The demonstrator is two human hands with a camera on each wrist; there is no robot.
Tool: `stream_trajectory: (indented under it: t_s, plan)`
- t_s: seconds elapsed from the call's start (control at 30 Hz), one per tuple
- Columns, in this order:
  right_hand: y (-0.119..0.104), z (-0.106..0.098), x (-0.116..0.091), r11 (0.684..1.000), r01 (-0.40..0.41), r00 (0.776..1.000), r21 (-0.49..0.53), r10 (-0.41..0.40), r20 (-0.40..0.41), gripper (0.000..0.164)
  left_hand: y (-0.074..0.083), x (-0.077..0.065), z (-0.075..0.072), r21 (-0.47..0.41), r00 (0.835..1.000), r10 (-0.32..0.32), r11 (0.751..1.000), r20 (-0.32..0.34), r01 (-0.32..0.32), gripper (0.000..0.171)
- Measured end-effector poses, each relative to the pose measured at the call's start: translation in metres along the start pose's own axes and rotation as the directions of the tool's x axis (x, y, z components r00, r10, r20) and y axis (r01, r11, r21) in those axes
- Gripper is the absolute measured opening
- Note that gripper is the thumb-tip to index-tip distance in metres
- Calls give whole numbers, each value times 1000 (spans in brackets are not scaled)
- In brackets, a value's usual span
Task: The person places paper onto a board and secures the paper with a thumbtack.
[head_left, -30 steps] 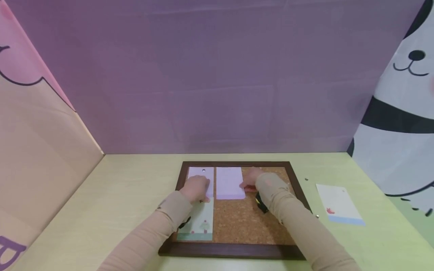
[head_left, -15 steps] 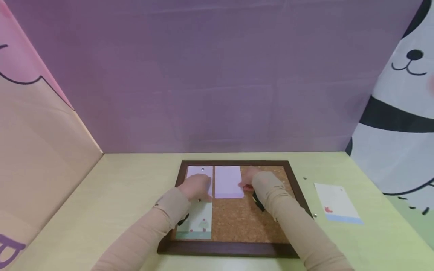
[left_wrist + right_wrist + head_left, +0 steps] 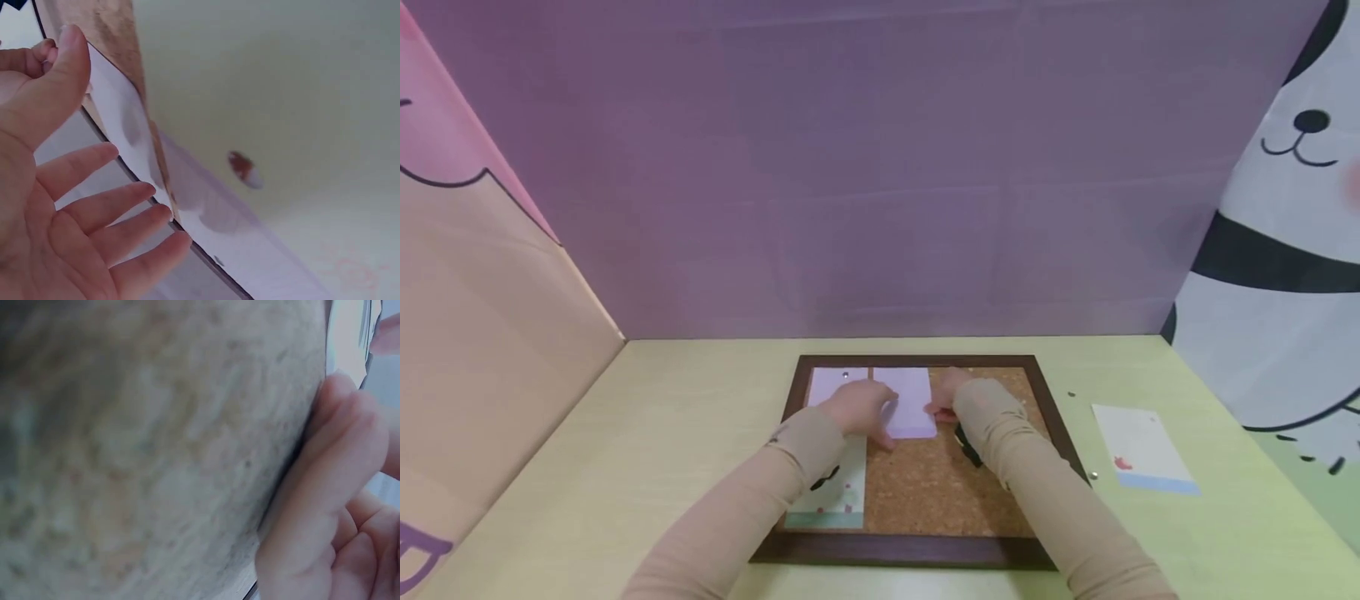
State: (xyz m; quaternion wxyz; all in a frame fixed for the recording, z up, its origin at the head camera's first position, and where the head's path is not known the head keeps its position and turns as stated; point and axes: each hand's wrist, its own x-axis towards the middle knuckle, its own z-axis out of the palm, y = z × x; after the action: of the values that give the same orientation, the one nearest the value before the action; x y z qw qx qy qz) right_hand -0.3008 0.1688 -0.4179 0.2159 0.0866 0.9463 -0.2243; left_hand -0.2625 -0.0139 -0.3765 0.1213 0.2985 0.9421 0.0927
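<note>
A plain sheet of lilac-white notepaper (image 3: 912, 398) lies at the top middle of the framed cork board (image 3: 955, 492). My left hand (image 3: 859, 407) reaches over its left edge. In the left wrist view the left fingers (image 3: 134, 194) are spread with the palm showing, and nothing is gripped. At the sheet's right edge my right hand (image 3: 951, 392) holds on with curled fingers. In the right wrist view its fingertips sit right at the paper. Beneath the left arm, a pale green illustrated sheet (image 3: 842, 500) is partly hidden; a lilac sheet (image 3: 827, 381) above it carries a silver thumbtack (image 3: 846, 375).
On the table to the right lies a white notepaper sheet (image 3: 1142, 442) with a blue band and a red picture. Two loose thumbtacks, one silver (image 3: 1093, 476) and one darker (image 3: 1071, 394), are near the board's right edge. A purple backdrop (image 3: 880, 183) rises behind the table.
My left hand has moved right, from the left-hand sheets to the middle sheet's left edge. The right hand stays at that sheet's right edge.
</note>
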Motion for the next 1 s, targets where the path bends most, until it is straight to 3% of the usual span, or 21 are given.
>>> stream_trajectory:
  t_s: [0.23, 0.33, 0.47, 0.77, 1.0]
  plan:
    - [-2, 0, 2, 997, 18, 1000, -76, -17, 7, 41, -2, 0, 1, -31, 999, 4, 1000, 49, -2, 76]
    - [-2, 1, 4, 998, 18, 1000, -63, -18, 3, 40, -2, -1, 1, -20, 998, 9, 1000, 62, -8, 77]
    - [1, 2, 4, 1000, 4, 1000, 23, -4, 0, 36, -2, 1, 4, 15, 998, 19, 1000, 63, -20, 77]
    - [-3, -9, -5, 993, 4, 1000, 114, -6, 20, 35, 0, 6, 5, 123, 998, 44, 991, 46, -49, 78]
    - [-4, -13, -16, 988, 3, 999, 154, -10, 42, 31, 1, 7, 7, 123, 998, 38, 992, 41, -43, 81]
